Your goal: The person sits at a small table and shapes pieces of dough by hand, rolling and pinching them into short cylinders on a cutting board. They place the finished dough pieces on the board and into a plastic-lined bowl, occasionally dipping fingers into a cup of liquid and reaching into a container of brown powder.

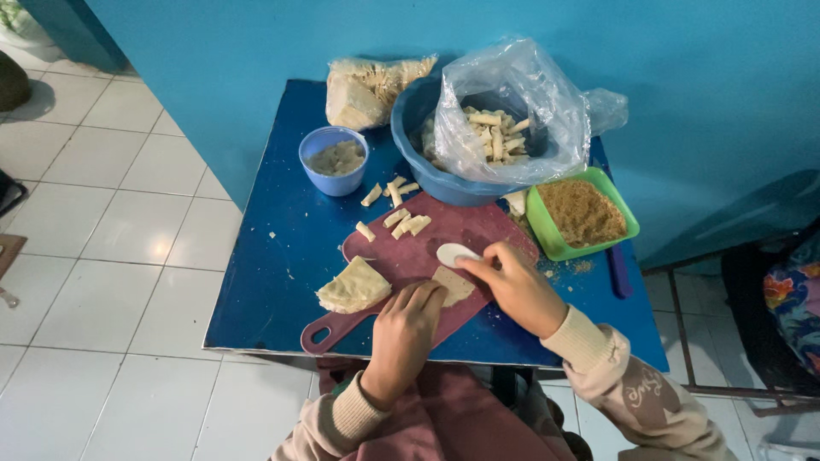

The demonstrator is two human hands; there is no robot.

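Observation:
My left hand (405, 335) rests on the dark red cutting board (444, 239), its fingertips pressing the edge of a flat pale wrapper sheet (455, 285). My right hand (513, 285) grips a white spoon (453, 253) just above that sheet. A stack of folded pale wrappers (354, 287) lies at the board's left edge. Several small rolled pieces (407, 224) lie on the far part of the board.
The blue table (273, 282) also holds a small blue bowl of pale filling (334, 160), a large blue basin (444, 183) with a plastic bag of rolled pieces (500, 128), a green tray of brown crumbs (582, 213) and a bagged wrapper stack (366, 90). White floor tiles lie left.

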